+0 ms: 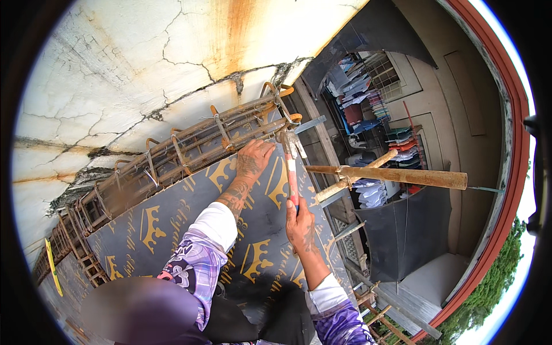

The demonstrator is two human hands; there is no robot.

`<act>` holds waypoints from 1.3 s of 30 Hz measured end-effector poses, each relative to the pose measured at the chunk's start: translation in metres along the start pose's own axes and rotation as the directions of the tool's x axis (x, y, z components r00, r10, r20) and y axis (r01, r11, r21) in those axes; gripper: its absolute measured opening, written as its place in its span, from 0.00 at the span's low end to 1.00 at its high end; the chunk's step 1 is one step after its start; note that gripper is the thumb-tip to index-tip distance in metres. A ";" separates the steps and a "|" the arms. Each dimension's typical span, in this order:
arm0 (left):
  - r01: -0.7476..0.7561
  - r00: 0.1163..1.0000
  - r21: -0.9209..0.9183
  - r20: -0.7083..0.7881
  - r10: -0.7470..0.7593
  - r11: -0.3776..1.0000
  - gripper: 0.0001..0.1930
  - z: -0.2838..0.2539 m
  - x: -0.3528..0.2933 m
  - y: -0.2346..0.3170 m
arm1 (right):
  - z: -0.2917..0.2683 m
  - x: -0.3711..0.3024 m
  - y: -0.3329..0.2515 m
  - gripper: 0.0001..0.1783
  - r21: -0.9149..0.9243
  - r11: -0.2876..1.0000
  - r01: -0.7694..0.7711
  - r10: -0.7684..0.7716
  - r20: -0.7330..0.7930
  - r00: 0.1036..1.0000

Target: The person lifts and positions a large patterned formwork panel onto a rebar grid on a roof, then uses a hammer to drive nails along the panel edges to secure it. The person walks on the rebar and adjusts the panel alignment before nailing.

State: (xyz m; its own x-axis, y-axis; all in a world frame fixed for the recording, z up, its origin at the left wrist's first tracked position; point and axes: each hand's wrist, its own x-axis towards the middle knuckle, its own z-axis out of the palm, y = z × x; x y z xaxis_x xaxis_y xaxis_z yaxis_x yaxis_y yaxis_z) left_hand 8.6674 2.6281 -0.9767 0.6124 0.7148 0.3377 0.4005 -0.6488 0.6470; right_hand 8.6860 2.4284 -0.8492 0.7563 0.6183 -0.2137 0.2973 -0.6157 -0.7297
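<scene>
My right hand (301, 226) is wrapped round the lower handle of a hammer (291, 172), whose worn grip is pale and reddish. The hammer's metal head rests at the upper edge of a dark panel (190, 224) printed with gold crowns, close to the end of a rebar cage (221, 133). Just left of the hammer head, my left hand (253, 159) lies on the panel beside the cage. Its fingers are bent and pressed together; what they hold, if anything, is hidden.
A cracked, rust-stained wall (132, 63) rises behind the cage. Past the panel's right edge is a drop, crossed by round wooden poles (402, 175). Hanging clothes (353, 86) and a dark sheet (402, 230) are below. A yellow strip (53, 267) lies far left.
</scene>
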 end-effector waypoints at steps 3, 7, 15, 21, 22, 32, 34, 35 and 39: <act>-0.016 1.000 -0.046 -0.006 0.016 0.999 0.07 0.000 0.009 0.007 | -0.003 0.018 -0.002 0.19 -0.078 0.994 -0.075 0.077 0.026 0.997; -0.016 1.000 -0.056 0.010 0.016 0.998 0.07 -0.015 -0.004 -0.006 | -0.014 -0.001 -0.021 0.19 0.102 0.990 0.096 -0.084 -0.118 0.989; -0.111 0.994 0.031 0.027 0.111 0.993 0.05 -0.042 -0.027 -0.023 | 0.013 0.012 0.032 0.19 -0.098 0.995 -0.018 0.018 0.000 1.000; -0.070 0.998 0.042 0.001 0.070 0.997 0.06 -0.047 -0.040 -0.039 | 0.000 -0.006 -0.001 0.27 0.400 0.912 0.091 -0.042 -0.128 0.991; -0.072 0.997 0.043 -0.008 0.072 0.996 0.06 -0.045 -0.035 -0.038 | 0.001 -0.015 0.004 0.26 0.392 0.903 0.174 -0.114 -0.173 0.978; -0.070 0.998 0.065 0.009 0.070 0.995 0.05 -0.042 -0.034 -0.037 | 0.017 0.032 -0.012 0.24 0.349 0.934 0.071 -0.023 -0.140 0.990; -0.082 0.997 0.061 0.015 0.081 0.995 0.05 -0.043 -0.028 -0.034 | 0.006 0.020 -0.007 0.23 0.466 0.825 0.319 -0.208 -0.273 0.939; -0.075 0.997 0.054 0.018 0.074 0.996 0.05 -0.043 -0.028 -0.033 | 0.013 0.013 0.009 0.23 0.371 0.864 0.342 -0.245 -0.284 0.927; -0.059 0.997 0.023 0.046 0.058 0.998 0.05 -0.038 -0.030 -0.027 | 0.034 0.005 0.033 0.21 0.005 0.998 -0.069 0.069 -0.087 0.994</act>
State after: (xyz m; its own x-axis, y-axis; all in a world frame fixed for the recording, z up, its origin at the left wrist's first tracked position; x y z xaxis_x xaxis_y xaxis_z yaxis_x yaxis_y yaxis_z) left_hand 8.6121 2.6340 -0.9790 0.6652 0.6634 0.3427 0.3794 -0.6956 0.6101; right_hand 8.6801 2.4277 -0.8963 0.8231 0.5291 -0.2064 0.2411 -0.6546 -0.7165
